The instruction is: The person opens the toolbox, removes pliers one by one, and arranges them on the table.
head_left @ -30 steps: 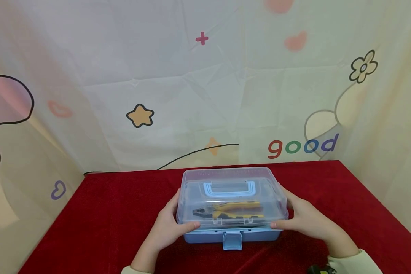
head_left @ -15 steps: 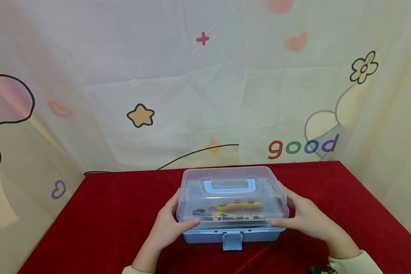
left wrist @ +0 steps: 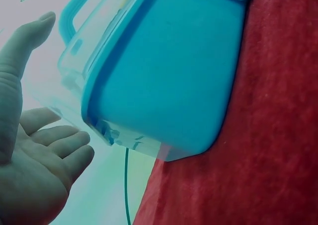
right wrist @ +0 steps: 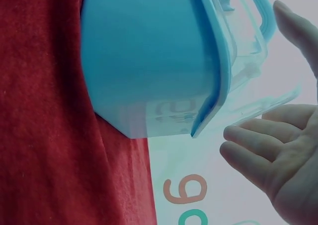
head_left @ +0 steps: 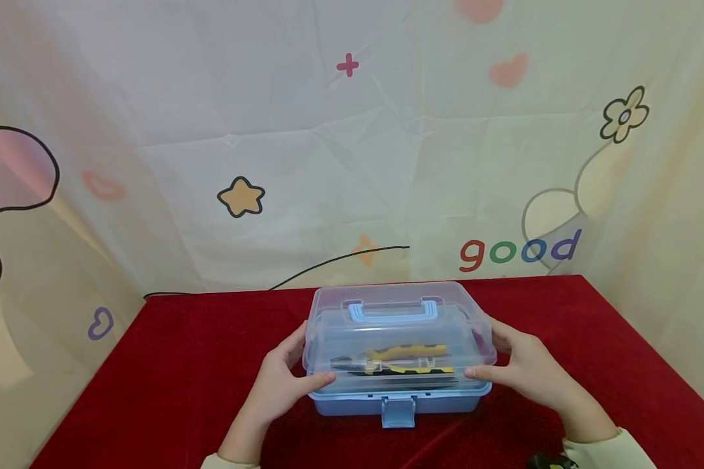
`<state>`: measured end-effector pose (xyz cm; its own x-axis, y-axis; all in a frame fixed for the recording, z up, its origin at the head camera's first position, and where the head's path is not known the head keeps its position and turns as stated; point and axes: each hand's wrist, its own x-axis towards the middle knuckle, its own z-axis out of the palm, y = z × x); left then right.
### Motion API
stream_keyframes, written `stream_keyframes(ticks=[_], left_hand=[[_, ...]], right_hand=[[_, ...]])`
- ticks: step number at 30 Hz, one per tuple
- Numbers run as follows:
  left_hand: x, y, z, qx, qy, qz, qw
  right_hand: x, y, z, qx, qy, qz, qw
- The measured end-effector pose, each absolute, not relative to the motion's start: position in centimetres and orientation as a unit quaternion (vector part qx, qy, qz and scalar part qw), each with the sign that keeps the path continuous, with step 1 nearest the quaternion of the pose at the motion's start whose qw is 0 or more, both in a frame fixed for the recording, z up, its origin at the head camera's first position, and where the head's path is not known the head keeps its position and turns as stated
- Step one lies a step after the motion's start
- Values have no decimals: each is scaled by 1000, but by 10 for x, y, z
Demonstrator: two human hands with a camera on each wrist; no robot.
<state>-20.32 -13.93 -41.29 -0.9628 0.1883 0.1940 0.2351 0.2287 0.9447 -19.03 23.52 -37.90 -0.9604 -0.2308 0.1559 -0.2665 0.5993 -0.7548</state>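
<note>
A blue toolbox base [head_left: 352,407] sits on the red cloth, its front latch [head_left: 397,414] hanging down. Its clear lid [head_left: 469,326] is tilted up slightly at the front. My left hand [head_left: 272,384] holds the lid's left side, thumb at the front edge; my right hand [head_left: 530,371] holds its right side likewise. Yellow-and-black pliers [head_left: 407,353] show through the lid. The wrist views show the blue side walls [left wrist: 169,71] [right wrist: 144,51], with the left hand [left wrist: 39,160] and right hand [right wrist: 278,155] beside the faint lid.
Red cloth [head_left: 170,378] covers the table. A pale printed curtain [head_left: 328,169] hangs behind it. Part of a dark object [head_left: 551,462] shows at the bottom edge, beside the right sleeve [head_left: 607,453].
The lid's front edge has risen and its handle has shifted backward, while the base stays put. Both hands have moved slightly with the lid, their thumbs a little higher.
</note>
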Motion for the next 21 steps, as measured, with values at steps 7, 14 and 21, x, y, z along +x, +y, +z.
stream_keyframes(ticks=[7, 14, 21], left_hand=[[-202, -144, -409, -136, -782, -608, 18], [-201, -145, -406, -132, -790, -598, 34], [-200, -142, -408, -135, -802, -578, 65]], right_hand=[[-189, 235, -378, 136, -896, 421, 42], [-190, 235, -381, 145, -888, 432, 58], [-190, 233, -383, 134, -889, 430, 80]])
